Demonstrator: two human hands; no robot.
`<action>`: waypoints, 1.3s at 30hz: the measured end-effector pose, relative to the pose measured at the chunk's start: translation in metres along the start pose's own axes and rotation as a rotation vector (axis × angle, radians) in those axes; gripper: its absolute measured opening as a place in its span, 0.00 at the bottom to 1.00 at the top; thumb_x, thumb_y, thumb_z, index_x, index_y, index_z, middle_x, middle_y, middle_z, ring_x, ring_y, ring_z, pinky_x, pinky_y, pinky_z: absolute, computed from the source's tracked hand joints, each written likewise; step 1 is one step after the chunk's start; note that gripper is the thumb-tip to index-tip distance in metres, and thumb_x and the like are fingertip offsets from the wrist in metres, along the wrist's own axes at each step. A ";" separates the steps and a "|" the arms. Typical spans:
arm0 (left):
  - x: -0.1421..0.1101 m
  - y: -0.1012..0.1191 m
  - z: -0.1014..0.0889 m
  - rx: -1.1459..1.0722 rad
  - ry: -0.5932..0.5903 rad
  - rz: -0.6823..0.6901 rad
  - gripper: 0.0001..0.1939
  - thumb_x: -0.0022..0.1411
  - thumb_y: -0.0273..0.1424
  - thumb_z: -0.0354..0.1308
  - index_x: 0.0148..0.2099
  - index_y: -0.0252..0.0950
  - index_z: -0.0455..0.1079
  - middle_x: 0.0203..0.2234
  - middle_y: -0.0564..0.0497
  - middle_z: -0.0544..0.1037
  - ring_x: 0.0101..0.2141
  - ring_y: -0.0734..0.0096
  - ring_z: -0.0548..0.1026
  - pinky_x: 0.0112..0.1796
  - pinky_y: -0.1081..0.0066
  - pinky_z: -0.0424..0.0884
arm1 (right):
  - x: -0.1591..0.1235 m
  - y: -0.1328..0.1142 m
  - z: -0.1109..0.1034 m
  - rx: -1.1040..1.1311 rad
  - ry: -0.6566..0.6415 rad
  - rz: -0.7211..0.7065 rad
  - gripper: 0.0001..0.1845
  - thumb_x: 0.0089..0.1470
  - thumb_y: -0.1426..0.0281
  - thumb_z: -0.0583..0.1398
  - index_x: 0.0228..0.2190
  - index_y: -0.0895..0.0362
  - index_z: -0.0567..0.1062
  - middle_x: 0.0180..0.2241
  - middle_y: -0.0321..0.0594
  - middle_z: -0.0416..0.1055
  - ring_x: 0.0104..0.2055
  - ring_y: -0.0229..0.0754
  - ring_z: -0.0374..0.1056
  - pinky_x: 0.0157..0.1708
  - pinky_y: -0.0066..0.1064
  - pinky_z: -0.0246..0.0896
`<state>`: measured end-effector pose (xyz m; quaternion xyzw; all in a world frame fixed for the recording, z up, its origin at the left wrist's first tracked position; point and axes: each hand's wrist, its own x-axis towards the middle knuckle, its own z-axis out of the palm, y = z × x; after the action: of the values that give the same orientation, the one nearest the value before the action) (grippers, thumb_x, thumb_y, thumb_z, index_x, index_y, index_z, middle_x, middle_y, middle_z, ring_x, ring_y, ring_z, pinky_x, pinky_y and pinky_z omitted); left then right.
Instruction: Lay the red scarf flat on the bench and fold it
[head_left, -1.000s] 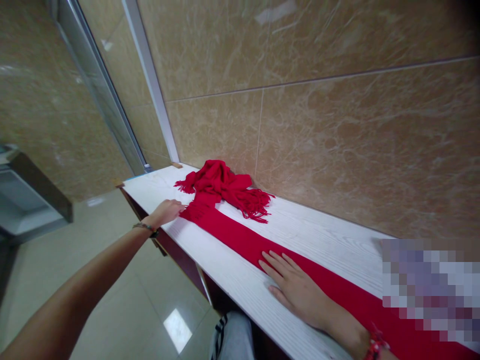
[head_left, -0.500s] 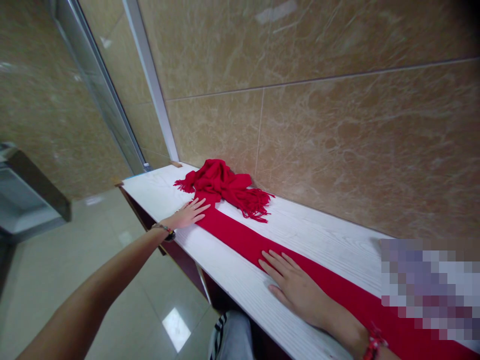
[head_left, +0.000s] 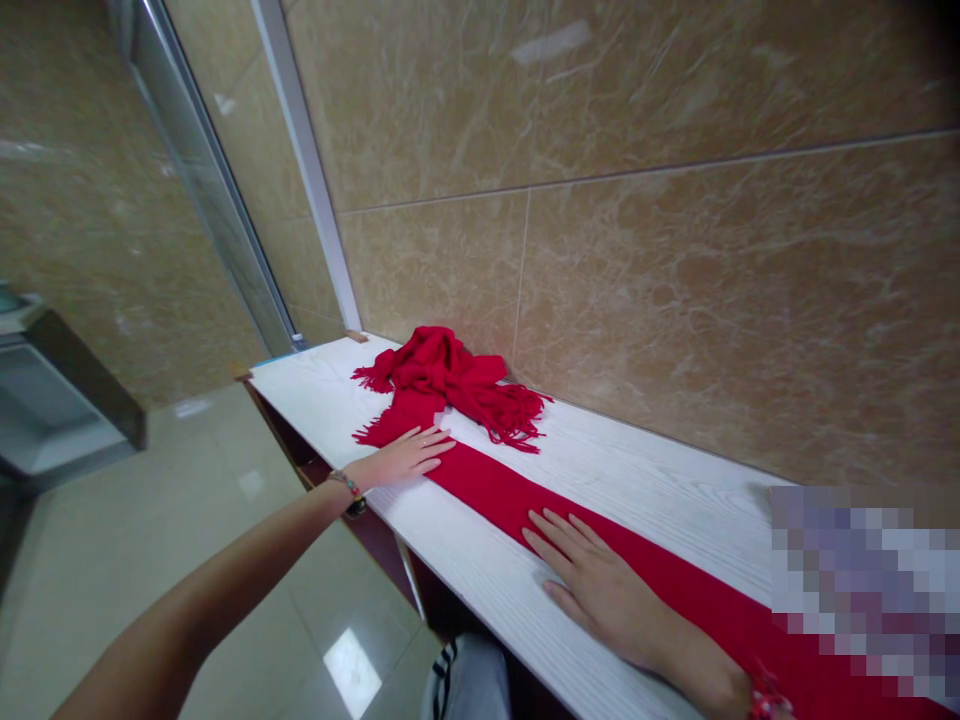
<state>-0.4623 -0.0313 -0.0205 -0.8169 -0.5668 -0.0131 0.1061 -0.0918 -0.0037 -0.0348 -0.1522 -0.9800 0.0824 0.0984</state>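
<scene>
A long red scarf [head_left: 510, 486] lies stretched flat along the white table, its fringed end showing at the far left. My left hand [head_left: 405, 457] rests on it near that end, palm down with the fingers extended. Closer to me, my right hand [head_left: 592, 570] lies flat across the scarf's near edge, fingers spread. Neither hand grips the cloth. Beyond my left hand, a second red scarf [head_left: 442, 365] with fringes sits in a loose, crumpled heap against the wall, touching or overlapping the flat one.
The narrow white table [head_left: 675, 480] runs along a brown marbled wall [head_left: 712, 300]. A blurred-out patch [head_left: 862, 590] covers something at its right end. Left of the table are a shiny tiled floor [head_left: 262, 560] and a box-like cabinet [head_left: 67, 400]. My knee [head_left: 469, 680] is at the table's front edge.
My left hand has slid right along the flat scarf, uncovering its fringed end. My right hand has stayed almost in place on the cloth. The view has shifted slightly.
</scene>
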 end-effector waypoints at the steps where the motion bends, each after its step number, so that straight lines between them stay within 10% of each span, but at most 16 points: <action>1: 0.000 0.000 0.002 -0.013 -0.024 -0.006 0.22 0.67 0.35 0.42 0.62 0.44 0.50 0.60 0.47 0.54 0.60 0.65 0.49 0.57 0.59 0.48 | 0.000 0.000 -0.002 0.007 -0.005 0.004 0.26 0.60 0.63 0.47 0.58 0.55 0.56 0.60 0.44 0.51 0.62 0.46 0.43 0.59 0.47 0.43; 7: 0.004 0.007 -0.010 0.007 -0.022 -0.113 0.22 0.67 0.36 0.41 0.62 0.43 0.51 0.62 0.46 0.51 0.61 0.56 0.44 0.56 0.48 0.42 | 0.011 -0.005 -0.023 0.098 -0.082 0.049 0.28 0.60 0.59 0.45 0.58 0.58 0.55 0.61 0.45 0.48 0.63 0.45 0.40 0.60 0.46 0.40; 13: 0.027 0.049 -0.028 -0.065 0.000 0.097 0.26 0.65 0.39 0.44 0.63 0.42 0.46 0.62 0.47 0.50 0.60 0.63 0.49 0.56 0.63 0.49 | 0.048 -0.013 -0.025 0.019 0.035 0.122 0.28 0.58 0.61 0.49 0.57 0.62 0.58 0.60 0.51 0.51 0.63 0.51 0.41 0.59 0.48 0.39; 23: -0.018 -0.022 -0.037 -0.011 -0.026 0.012 0.10 0.60 0.26 0.49 0.40 0.37 0.70 0.37 0.49 0.73 0.40 0.68 0.71 0.45 0.71 0.65 | 0.111 -0.031 -0.011 0.025 0.110 0.045 0.20 0.56 0.69 0.52 0.48 0.65 0.69 0.52 0.51 0.65 0.55 0.46 0.58 0.55 0.35 0.50; 39: -0.016 -0.019 -0.039 0.105 -0.057 0.138 0.08 0.62 0.28 0.50 0.39 0.37 0.70 0.34 0.51 0.74 0.35 0.72 0.71 0.38 0.74 0.64 | 0.149 -0.045 0.004 -0.007 0.123 0.158 0.13 0.58 0.74 0.50 0.33 0.60 0.74 0.35 0.44 0.73 0.40 0.41 0.67 0.39 0.26 0.58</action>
<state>-0.4817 -0.0475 0.0186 -0.8474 -0.5118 0.0472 0.1332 -0.2450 0.0008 -0.0054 -0.2341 -0.9573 0.0768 0.1511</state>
